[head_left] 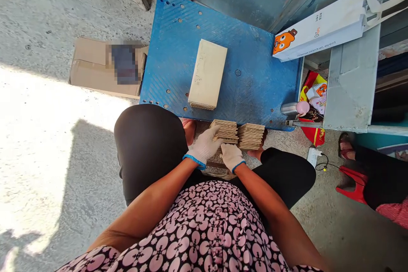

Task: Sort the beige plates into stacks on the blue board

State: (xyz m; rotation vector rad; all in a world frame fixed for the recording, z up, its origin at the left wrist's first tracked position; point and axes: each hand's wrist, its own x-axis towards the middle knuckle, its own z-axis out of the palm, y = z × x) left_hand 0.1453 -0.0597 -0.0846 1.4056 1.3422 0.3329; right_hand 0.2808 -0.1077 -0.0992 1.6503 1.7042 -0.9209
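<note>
The stack of thin wooden slats sits just off the near edge of the blue pallet, between my knees. A second stack touches it on the right. My left hand, in a white glove, has its grip curled around the left end of the first stack, fingers over the top slats. My right hand, also gloved, lies against the near side of the same stack. Its fingers are tucked out of sight, so I cannot tell whether that grip is closed on anything.

I judge this as squaring up the slats. Moving the stack as one piece would call for even pressure on both ends, so the loose slats do not fan out.

In the middle of the pallet lies a pale cream block. A cardboard box lies off the pallet's left edge, and a white paper bag is over its far right corner. Right of the pallet's near corner are a pink-capped flask and another person's sandalled foot.
</note>
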